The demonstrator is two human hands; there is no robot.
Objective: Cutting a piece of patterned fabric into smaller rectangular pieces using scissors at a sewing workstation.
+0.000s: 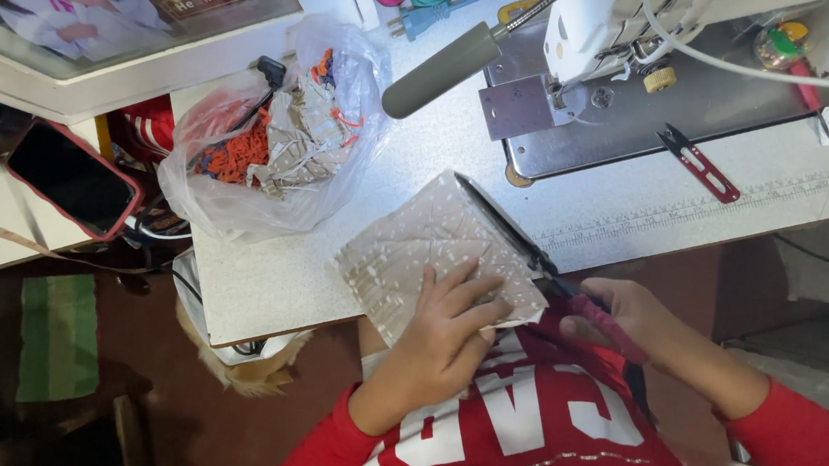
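The right hand (632, 322) is closed around the red handles of a pair of scissors (532, 258), whose dark blades run up along the right edge of a beige fabric piece (423, 249) with small white flecks. The left hand (446, 331) lies flat on the near part of that fabric, fingers spread and pressing it down, gripping nothing. The fabric rests on the near edge of the white sewing table (330, 286), partly hanging over toward the person's red shirt. Behind the fabric on the table stands the sewing machine (601, 39) on its metal plate, with a grey-handled tool (444, 71) lying at its left. To the right of the fabric, near the plate, lie small red-handled snips (700, 166). Left of the fabric sits a clear plastic bag (273, 141) stuffed with orange and beige scraps, and farther left, off the table, a phone in a red case (74, 178).
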